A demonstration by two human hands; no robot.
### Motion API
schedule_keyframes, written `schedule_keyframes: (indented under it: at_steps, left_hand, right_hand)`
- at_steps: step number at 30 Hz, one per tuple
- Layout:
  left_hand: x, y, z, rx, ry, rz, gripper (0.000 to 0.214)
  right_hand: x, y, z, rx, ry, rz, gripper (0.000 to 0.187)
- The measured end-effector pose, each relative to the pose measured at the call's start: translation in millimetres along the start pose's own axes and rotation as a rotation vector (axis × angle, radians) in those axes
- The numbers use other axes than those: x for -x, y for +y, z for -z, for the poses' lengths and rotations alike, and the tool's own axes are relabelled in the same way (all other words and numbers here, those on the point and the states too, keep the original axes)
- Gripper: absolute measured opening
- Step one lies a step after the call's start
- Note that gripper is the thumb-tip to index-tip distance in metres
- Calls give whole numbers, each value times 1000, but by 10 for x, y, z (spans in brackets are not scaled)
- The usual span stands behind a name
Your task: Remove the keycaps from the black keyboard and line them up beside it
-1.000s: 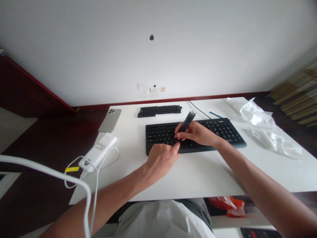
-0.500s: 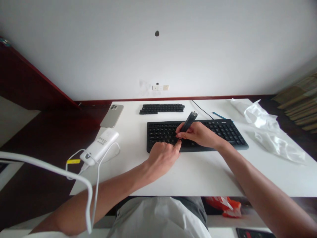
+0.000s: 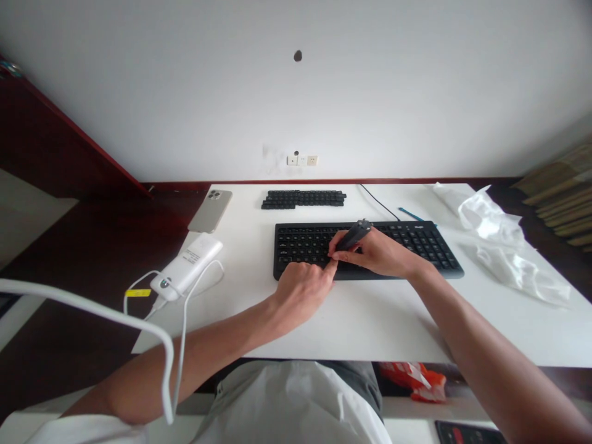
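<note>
Many loose keys (image 3: 303, 198) lie off already; the right hand (image 3: 379, 253) grips a tool (image 3: 354, 235) tight on the keyboard (image 3: 425, 243), the left hand (image 3: 303, 290) curled, pressing down.

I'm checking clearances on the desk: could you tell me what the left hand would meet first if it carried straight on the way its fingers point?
Probably the right hand over the keyboard; the left hand nearly touches it already.

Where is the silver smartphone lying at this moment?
In the head view, the silver smartphone lies at the far left corner of the white table, behind the white power bank.
</note>
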State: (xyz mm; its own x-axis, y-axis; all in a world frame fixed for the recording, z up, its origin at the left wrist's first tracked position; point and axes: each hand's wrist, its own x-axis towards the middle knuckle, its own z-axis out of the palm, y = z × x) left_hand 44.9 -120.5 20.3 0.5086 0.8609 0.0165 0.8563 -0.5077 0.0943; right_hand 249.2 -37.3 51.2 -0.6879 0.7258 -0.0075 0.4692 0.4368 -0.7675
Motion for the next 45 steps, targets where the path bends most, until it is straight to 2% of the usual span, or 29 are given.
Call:
schedule_keyframes:
  at_steps: [4,12,18,24,30,36,45]
  left_hand:
    - [14,9,47,13,-18,21,53]
    - [11,15,73,-7,-40,27,54]
    - [16,7,92,-21,-36,22,58]
    - [-20,-29,105,52,-20,28,53]
    - [-121,-167,53,148,82,81,45]
    - [-215,-249,-24,245,77,133,40]
    - [-277,-271,-66,288,88,118,29]
  right_hand:
    - [-14,88,28,-135,-4,-18,34]
    - [-2,265,77,-388,-107,-44,37]
    - [6,353,105,-436,-135,-48,39]
    - [-42,346,6,-381,-7,-33,39]
    - [-110,341,-79,-371,185,-33,39]
    - [-141,395,-88,-392,316,-61,41]
    - [-164,420,-109,-416,362,-83,42]
